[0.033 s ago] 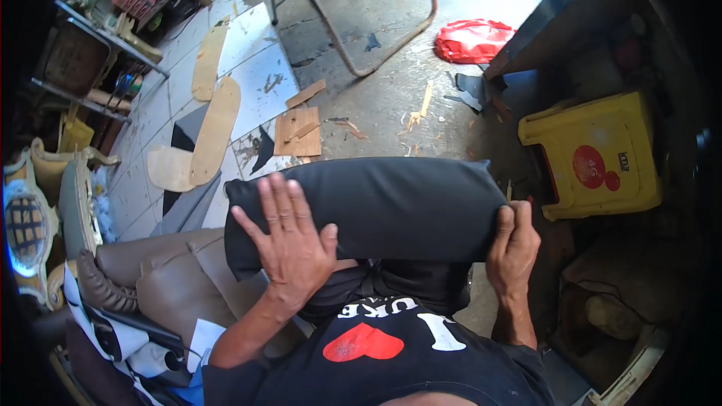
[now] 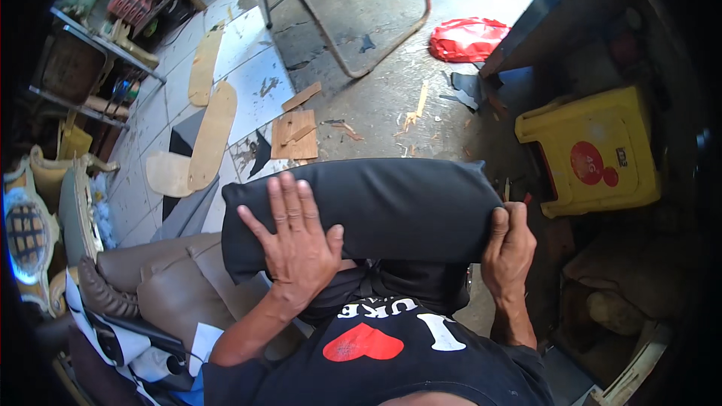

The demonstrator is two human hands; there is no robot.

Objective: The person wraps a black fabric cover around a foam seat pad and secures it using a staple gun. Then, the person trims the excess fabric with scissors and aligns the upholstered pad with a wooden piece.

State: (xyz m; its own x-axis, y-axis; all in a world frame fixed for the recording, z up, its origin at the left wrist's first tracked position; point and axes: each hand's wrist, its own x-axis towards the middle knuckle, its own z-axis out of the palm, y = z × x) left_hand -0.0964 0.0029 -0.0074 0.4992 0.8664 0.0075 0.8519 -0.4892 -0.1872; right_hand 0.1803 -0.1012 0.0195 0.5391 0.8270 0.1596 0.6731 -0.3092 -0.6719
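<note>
Head view, looking down the person's chest, shows a black cushion [image 2: 368,207] held across the lap, its long axis running left to right across the picture, one rounded end toward the person's left near the brown leather seat [image 2: 162,286] and the other end toward the yellow plastic stool [image 2: 594,150] on the right. The cushion lies roughly level, its broad face turned up toward the camera. The left hand [image 2: 295,244] lies flat on the cushion's left part, fingers spread and pointing away from the body, palm pressed on the fabric rather than closed around it. The right hand [image 2: 510,244] is curled over the cushion's right end, fingers wrapped on the edge, gripping it. Beyond the cushion the floor carries plywood cut-outs [image 2: 213,135], a small square wooden board [image 2: 295,134] and a red plastic bag [image 2: 468,37], all well apart from the hands; a metal chair frame [image 2: 353,68] stands farther off. Compared with the earlier picture, nothing differs: the cushion keeps the same line and both hands sit in the same places.
</note>
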